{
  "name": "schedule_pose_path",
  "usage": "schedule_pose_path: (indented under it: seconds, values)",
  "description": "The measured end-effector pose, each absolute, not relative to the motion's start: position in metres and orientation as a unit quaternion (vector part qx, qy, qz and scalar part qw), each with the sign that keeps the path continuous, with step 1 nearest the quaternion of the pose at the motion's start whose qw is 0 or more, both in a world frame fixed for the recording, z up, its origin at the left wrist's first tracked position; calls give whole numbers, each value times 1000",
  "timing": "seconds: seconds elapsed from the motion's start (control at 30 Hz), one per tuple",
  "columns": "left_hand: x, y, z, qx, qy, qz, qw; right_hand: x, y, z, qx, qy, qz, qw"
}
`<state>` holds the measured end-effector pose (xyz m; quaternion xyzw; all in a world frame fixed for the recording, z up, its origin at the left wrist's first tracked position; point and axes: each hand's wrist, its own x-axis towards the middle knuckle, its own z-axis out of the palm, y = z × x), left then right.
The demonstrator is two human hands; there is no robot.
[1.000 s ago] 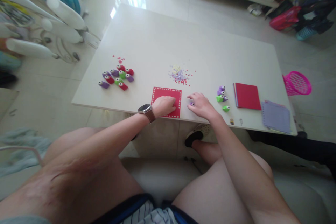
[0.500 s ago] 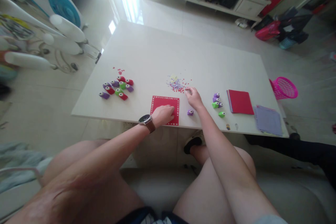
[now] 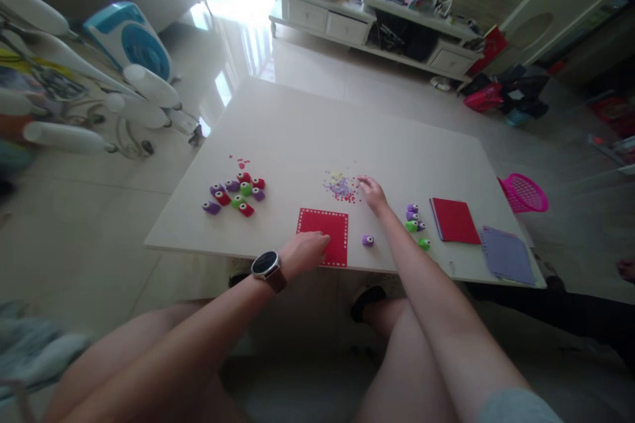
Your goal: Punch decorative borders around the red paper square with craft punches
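My left hand (image 3: 306, 251), below a wristwatch (image 3: 268, 266), rests on a red paper sheet (image 3: 337, 231) with a border of small punched shapes. Its fingers lie on the sheet, slightly bent. Just right of a pile of tiny purple, yellow and red paper bits (image 3: 340, 186), my right hand (image 3: 374, 197) has thumb and fingertips drawn together. Whatever is between them is too small to make out. A small purple craft punch (image 3: 368, 240) with an eye-like top stands between the sheet and my right forearm.
Several red, green and purple punches (image 3: 239, 201) cluster at the table's left, with red bits (image 3: 241, 164) behind. More punches (image 3: 411, 226) stand right, beside a red paper stack (image 3: 455, 220) and lilac sheets (image 3: 507, 254). A pink basket (image 3: 526, 193) is past the right edge.
The view has tilted up, so the table sits lower in the picture. My left hand stays on the red sheet; my right hand remains at the right edge of the paper bits.
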<state>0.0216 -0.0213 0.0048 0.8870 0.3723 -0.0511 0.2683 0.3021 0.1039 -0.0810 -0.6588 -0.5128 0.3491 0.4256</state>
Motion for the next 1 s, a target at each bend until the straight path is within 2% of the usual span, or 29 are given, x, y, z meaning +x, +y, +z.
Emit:
schedule_pose_path:
  seconds: [0.1,0.27,0.5,0.73,0.87,1.0]
  values:
    - [21,-18,11,887,369,-61,271,295,101,-81,-634,-532,380,414]
    - [22,-18,26,890,362,-39,274,304,129,-73,-675,-513,319,423]
    - [17,-13,26,888,366,-21,277,292,178,-67,-696,-558,290,348]
    - [22,-7,26,891,368,-24,265,274,131,-62,-642,-639,304,295]
    - [23,-11,28,894,361,-7,263,284,115,-47,-650,-655,239,303]
    - [25,-13,27,895,364,-9,259,276,124,-38,-655,-674,227,257]
